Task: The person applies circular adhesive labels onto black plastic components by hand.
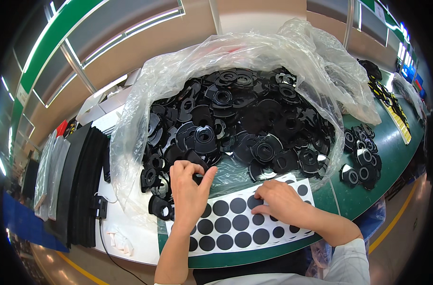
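My left hand [190, 185] is at the near edge of a heap of black plastic parts [223, 97], its fingers closed round one black part [196, 159]. The hand covers much of that part. On the white sheet [229, 215] of round black stickers [243, 239], my right hand [280, 202] has its thumb and forefinger drawn together over a round black sticker [254, 202]. Whether that sticker is lifted off the sheet I cannot tell. Each loose part has a ring-shaped raised centre. The sheet lies along the near table edge, below the heap.
A clear plastic bag [131, 156] spreads open around the heap. More black parts [363, 156] lie on the green table [330, 202] to the right. Black boards [79, 185] stand at the left, beside a small black device [100, 207] with a cable. Yellow-and-black strips [392, 107] lie far right.
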Motion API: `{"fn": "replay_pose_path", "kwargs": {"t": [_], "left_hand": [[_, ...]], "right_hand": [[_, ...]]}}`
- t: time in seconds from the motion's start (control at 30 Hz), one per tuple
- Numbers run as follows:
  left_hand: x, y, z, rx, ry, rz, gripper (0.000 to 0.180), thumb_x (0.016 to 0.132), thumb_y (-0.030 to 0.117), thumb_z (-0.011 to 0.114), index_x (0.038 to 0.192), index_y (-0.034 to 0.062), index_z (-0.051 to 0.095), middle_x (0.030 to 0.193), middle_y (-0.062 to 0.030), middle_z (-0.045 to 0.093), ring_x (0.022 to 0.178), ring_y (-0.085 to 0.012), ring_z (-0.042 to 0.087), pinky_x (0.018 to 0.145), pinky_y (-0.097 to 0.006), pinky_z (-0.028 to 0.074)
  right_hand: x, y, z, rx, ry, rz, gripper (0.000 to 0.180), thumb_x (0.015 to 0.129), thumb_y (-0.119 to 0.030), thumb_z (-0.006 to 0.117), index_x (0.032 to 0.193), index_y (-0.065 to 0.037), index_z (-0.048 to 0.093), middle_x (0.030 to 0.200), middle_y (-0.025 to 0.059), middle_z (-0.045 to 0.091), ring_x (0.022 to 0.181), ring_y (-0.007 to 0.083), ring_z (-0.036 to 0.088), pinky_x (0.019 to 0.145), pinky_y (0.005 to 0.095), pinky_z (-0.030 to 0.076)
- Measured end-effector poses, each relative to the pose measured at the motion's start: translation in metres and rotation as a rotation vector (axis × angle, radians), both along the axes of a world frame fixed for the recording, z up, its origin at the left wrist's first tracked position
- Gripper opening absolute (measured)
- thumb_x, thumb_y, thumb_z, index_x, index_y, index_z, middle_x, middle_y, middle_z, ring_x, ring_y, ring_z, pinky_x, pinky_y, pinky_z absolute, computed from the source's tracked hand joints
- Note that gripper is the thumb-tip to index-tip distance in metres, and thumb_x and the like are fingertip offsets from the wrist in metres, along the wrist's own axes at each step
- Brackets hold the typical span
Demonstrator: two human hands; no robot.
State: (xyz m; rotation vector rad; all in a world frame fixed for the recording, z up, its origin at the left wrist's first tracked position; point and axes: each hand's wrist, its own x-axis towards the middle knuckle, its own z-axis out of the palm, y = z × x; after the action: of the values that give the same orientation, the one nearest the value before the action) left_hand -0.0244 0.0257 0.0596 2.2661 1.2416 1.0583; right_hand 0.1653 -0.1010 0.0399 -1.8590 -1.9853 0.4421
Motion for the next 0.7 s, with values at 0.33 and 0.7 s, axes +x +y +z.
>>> {"fn": "replay_pose_path", "kwargs": {"t": [0.33, 0.7], "left_hand": [[0.018, -0.030, -0.008, -1.258, -1.052, -0.591, 0.057, 0.094, 0.057, 0.044, 0.103, 0.0022, 0.056, 0.126, -0.0150, 0.052, 0.109, -0.0217, 0.051, 0.093, -0.037, 0.041], [0.038, -0.034, -0.053, -1.502, -1.253, -0.539, 0.050, 0.101, 0.050, 0.021, 0.106, 0.0111, 0.053, 0.129, -0.0175, 0.051, 0.106, -0.0312, 0.055, 0.072, -0.037, 0.047]], "right_hand": [[0.017, 0.013, 0.007, -0.123, -0.066, 0.013, 0.043, 0.067, -0.027, 0.082, 0.093, 0.001, 0.062, 0.086, 0.0151, 0.063, 0.088, 0.0335, 0.060, 0.078, 0.0403, 0.048], [-0.009, -0.008, 0.001, 0.119, -0.068, 0.038, 0.020, 0.070, -0.011, 0.072, 0.080, 0.001, 0.060, 0.081, 0.0133, 0.058, 0.085, 0.0295, 0.058, 0.071, 0.0385, 0.050]]}}
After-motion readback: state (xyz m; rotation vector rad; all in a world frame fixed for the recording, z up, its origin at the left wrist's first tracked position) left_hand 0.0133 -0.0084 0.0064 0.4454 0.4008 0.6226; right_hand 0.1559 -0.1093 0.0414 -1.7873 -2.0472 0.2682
